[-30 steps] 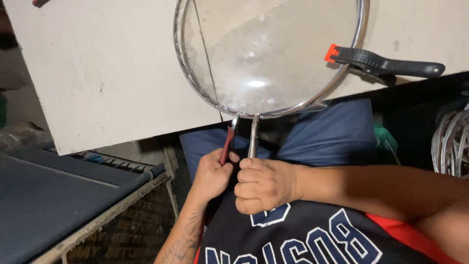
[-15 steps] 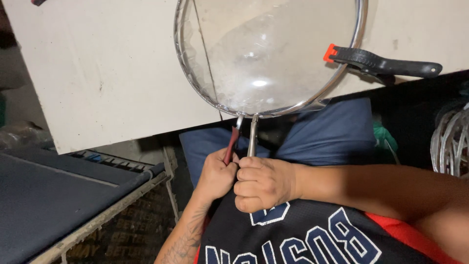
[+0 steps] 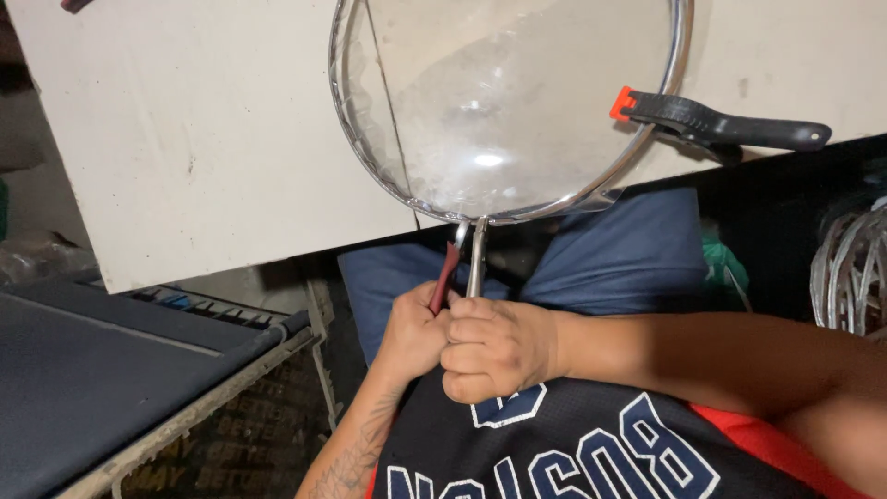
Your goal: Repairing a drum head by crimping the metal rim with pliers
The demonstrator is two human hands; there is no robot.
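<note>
Tabletop point(image 3: 203, 139): off-white board, scuffed. On it: round metal-rimmed mesh strainer point(image 3: 499, 102), overhanging the near edge; black spring clamp point(image 3: 730, 125), orange-tipped, gripping the strainer's rim.

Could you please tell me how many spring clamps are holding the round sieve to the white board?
1: a black clamp with an orange tip grips the sieve rim at its right edge. The sieve's top is out of frame, so others may be hidden.

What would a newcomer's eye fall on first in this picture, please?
The big round mesh strainer at top centre, lying on the white board and held there by a black clamp on its right rim. Just below the board's edge, the left hand grips red-handled pliers at the strainer's metal handle, with the right hand closed around that handle.
</note>
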